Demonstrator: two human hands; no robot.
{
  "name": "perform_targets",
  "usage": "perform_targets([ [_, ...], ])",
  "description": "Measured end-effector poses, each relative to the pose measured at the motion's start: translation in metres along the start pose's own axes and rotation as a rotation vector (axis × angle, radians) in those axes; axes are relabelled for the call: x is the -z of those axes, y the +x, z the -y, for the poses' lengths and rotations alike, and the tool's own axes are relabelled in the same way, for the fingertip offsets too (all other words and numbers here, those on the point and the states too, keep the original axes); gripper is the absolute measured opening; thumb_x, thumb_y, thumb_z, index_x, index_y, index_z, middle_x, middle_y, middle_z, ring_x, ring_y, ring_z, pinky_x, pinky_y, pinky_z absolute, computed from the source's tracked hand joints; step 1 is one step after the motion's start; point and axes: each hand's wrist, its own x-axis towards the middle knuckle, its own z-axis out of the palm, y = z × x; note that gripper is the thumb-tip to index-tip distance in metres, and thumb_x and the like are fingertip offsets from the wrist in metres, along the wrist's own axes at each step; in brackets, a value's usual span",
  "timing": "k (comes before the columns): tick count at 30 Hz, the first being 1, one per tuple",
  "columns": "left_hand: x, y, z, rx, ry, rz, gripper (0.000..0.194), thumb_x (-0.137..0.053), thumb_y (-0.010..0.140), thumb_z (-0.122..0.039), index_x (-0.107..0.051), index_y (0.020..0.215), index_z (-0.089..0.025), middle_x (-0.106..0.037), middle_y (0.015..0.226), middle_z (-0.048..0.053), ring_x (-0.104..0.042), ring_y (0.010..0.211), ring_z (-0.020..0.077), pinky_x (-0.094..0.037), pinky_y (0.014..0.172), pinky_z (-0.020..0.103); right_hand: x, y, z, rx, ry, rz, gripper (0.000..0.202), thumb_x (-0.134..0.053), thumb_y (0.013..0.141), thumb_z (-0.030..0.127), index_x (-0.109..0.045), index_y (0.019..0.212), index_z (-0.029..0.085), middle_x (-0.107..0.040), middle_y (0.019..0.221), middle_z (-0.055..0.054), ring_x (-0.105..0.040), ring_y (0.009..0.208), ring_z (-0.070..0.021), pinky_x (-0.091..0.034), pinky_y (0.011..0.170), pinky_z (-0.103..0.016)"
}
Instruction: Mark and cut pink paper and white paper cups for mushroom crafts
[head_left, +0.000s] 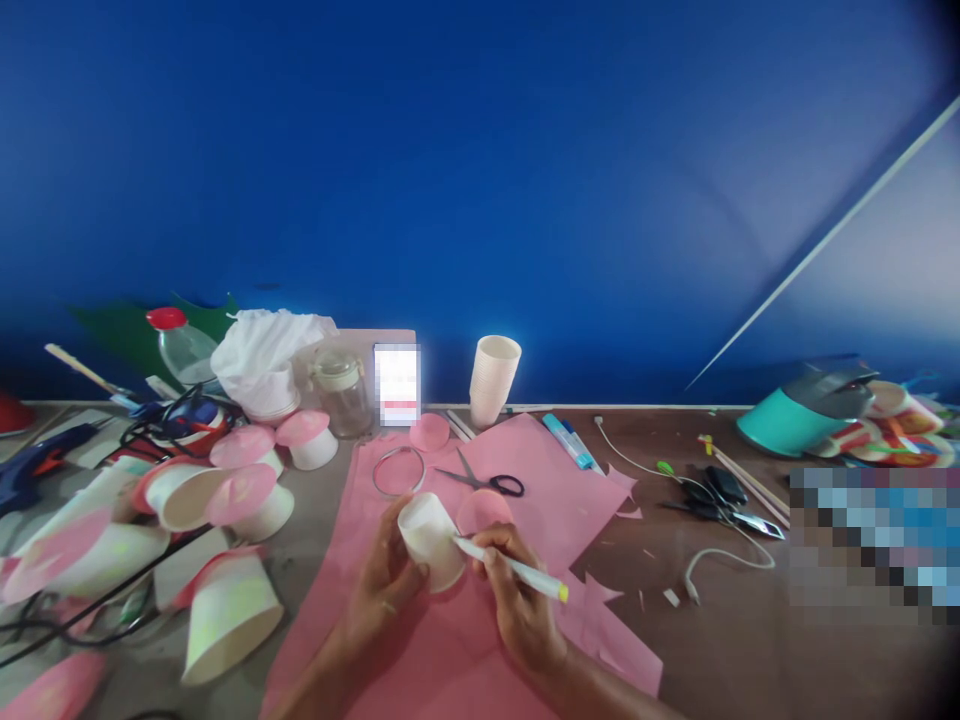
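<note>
My left hand point(390, 570) holds a white paper cup point(433, 545), tilted, with its mouth toward the upper left. In my right hand point(517, 600) is a white marker with a yellow end point(536, 578); its tip is at the cup's right side. Both hands are over a large pink paper sheet point(322, 640). Just beyond the cup lie a pink paper circle point(486, 510), black-handled scissors point(480, 475) and a metal ring point(398, 471). Another pink circle point(430, 432) lies farther back.
A stack of paper cups point(495, 380) stands at the back, near a glass jar point(341, 392). Cups with pink discs point(232, 610) crowd the left. Blue markers point(568, 442), a white cable point(720, 555) and a teal container point(787, 415) are to the right.
</note>
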Motion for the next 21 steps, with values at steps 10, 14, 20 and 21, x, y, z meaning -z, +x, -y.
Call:
perform_targets([
  [10,0.0002,0.0008,-0.0018,0.026,-0.011,-0.001,0.074,-0.081,0.076,-0.031,-0.047,0.142,-0.029,-0.066,0.121,0.009,-0.061,0.111,0.0294,-0.051,0.088,0.036,-0.0001,0.0001,-0.0002,-0.075,0.06,-0.047,0.037,-0.05,0.099,0.052,-0.068,0.087,0.022,-0.06,0.065,0.0,-0.054,0.059,-0.0156,-0.047,0.055,-0.027],
  [14,0.0006,0.0005,-0.0023,0.02,-0.006,-0.001,0.073,-0.081,0.076,-0.032,-0.049,0.141,-0.028,-0.066,0.126,0.01,-0.06,0.115,0.0311,-0.05,0.089,0.036,-0.0004,0.0005,-0.0019,-0.05,0.046,-0.047,0.032,-0.049,0.1,0.048,-0.067,0.09,0.023,-0.061,0.069,0.0,-0.056,0.061,-0.0163,-0.048,0.057,-0.028],
  [20,0.0002,-0.0004,-0.0046,-0.004,0.043,0.008,0.07,-0.079,0.077,-0.034,-0.049,0.14,-0.028,-0.067,0.122,0.008,-0.061,0.113,0.0299,-0.05,0.09,0.035,-0.0017,0.0011,-0.007,-0.03,0.014,-0.05,0.027,-0.049,0.1,0.044,-0.067,0.089,0.026,-0.06,0.068,0.001,-0.055,0.061,-0.0164,-0.047,0.056,-0.027],
  [21,0.0002,-0.0004,-0.0044,-0.007,0.045,0.007,0.07,-0.079,0.077,-0.034,-0.049,0.141,-0.028,-0.067,0.123,0.008,-0.061,0.113,0.0298,-0.05,0.09,0.035,-0.0017,0.0014,-0.0074,-0.029,0.013,-0.05,0.027,-0.049,0.1,0.044,-0.067,0.089,0.026,-0.06,0.067,0.0,-0.055,0.061,-0.0164,-0.046,0.056,-0.027],
])
